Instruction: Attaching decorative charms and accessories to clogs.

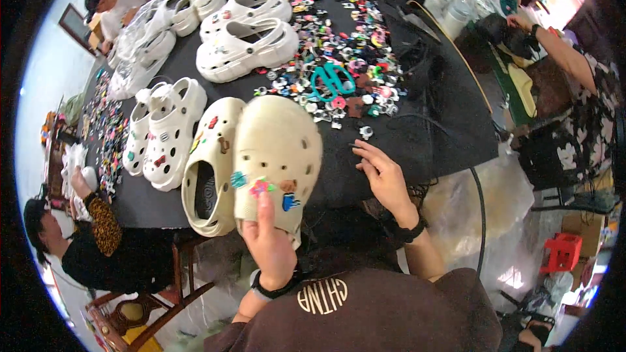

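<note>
My left hand (pixel 270 257) grips a cream clog (pixel 279 137) by its heel end, thumb on top, and tilts it up at the table's near edge. A pink flower charm (pixel 262 187), a teal charm (pixel 238 179) and a blue-and-brown charm (pixel 289 197) sit on that clog. Its matching cream clog (pixel 212 169) lies close against it on the left, also with charms on it. My right hand (pixel 385 179) is over the table edge, fingers stretched and slightly bent, seemingly holding nothing. Just beyond its fingertips lies a small white-and-black charm (pixel 366 132).
Several white clogs (pixel 248 49) stand at the left and back of the black table (pixel 443 104). A wide heap of colourful charms (pixel 365 45) with a teal loop-shaped piece (pixel 331 83) covers the middle. Other people sit at the left (pixel 111 241) and right (pixel 580 104). A dark cable (pixel 481 221) hangs at the right.
</note>
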### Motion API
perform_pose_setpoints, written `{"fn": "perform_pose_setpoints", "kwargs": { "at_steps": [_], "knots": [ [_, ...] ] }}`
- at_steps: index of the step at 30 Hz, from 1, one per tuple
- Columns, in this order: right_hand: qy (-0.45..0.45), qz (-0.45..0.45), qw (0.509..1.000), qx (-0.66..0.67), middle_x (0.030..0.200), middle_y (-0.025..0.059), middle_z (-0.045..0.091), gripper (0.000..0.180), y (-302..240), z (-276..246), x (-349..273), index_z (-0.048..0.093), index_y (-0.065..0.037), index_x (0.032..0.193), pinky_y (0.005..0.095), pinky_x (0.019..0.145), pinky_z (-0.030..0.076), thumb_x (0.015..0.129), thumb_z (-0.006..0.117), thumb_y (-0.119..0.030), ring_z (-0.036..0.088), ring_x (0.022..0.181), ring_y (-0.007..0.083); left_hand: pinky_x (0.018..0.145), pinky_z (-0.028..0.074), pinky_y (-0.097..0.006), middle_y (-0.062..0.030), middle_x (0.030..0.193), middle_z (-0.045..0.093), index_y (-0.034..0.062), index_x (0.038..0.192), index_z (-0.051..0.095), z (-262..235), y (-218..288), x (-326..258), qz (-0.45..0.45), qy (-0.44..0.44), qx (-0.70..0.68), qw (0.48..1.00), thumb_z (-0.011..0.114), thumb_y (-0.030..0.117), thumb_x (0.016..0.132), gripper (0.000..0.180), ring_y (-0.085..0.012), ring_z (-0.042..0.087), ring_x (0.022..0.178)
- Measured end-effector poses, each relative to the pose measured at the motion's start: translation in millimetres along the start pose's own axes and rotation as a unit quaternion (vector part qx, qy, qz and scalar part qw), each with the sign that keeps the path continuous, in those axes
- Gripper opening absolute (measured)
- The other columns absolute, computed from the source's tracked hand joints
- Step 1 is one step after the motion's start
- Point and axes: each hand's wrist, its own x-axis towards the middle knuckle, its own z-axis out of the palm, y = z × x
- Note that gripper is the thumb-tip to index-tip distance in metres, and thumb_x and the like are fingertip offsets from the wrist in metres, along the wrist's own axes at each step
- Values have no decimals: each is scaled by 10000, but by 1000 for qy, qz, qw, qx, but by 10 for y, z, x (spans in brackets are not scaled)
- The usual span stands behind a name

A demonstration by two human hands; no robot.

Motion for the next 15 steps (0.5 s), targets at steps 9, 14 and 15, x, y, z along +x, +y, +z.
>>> {"fn": "perform_pose_setpoints", "kwargs": {
  "at_steps": [9,14,15],
  "knots": [
    [-109,-135,942,-287,1342,142,402,324,-112,40,1,510,-13,1176,353,843,467,855,473,-30,515,1087,317,821,434,-271,-67,1085,582,-21,1130,524,-24,-2,29,-23,7,82,996,539,156,903,289,-127,556,951],
    [32,-125,971,-203,1308,160,418,347,-16,6,140,486,-30,1211,388,819,476,865,476,-57,530,1050,332,854,417,-271,-70,1112,574,-17,1156,512,-158,-141,74,-57,-6,82,995,530,145,907,298,-124,541,989],
    [43,-82,971,-220,1306,157,422,348,-36,-30,151,484,-29,1212,384,821,476,866,474,-58,527,1059,328,843,439,-293,-77,1127,563,-26,1161,511,-158,-167,70,-43,-2,83,996,542,139,892,317,-144,546,992]
  ]
}}
